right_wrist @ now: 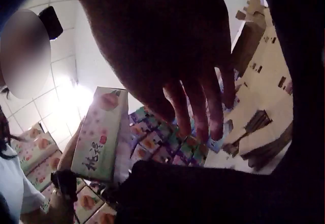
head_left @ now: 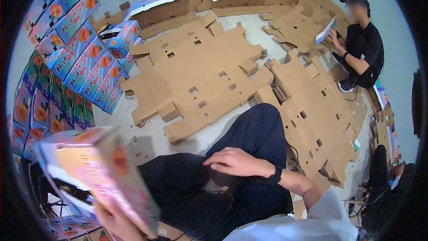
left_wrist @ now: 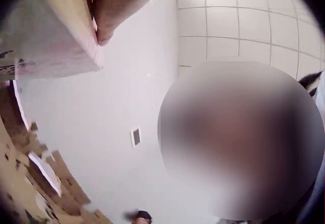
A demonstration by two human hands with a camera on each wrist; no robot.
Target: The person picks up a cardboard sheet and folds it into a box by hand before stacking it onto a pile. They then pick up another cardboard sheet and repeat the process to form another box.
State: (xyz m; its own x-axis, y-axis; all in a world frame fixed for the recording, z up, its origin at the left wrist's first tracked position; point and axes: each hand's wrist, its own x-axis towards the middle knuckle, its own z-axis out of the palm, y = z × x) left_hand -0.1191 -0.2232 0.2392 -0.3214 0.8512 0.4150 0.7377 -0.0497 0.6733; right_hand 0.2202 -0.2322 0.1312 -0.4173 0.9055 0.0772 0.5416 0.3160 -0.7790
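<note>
In the head view a printed pink and blue carton (head_left: 96,165) with peach pictures is held up at the lower left, slightly blurred. The left hand (head_left: 118,221) grips its lower edge, fingers partly hidden by the carton. The left wrist view shows part of that hand (left_wrist: 119,5) against the carton's side (left_wrist: 51,36). The right hand (head_left: 234,161) rests over the dark-trousered leg, holding nothing, its fingers loosely extended. From the right wrist, the right hand (right_wrist: 172,46) appears dark with spread fingers, and the held carton (right_wrist: 101,135) stands beyond it.
Stacked printed cartons (head_left: 80,44) rise at the left. Flat brown cardboard sheets (head_left: 196,69) cover much of the floor, with more leaning along the wall. A person in black (head_left: 363,53) crouches at the upper right holding a printed piece (head_left: 325,31). Another person's dark-clothed leg (head_left: 378,174) shows at the right.
</note>
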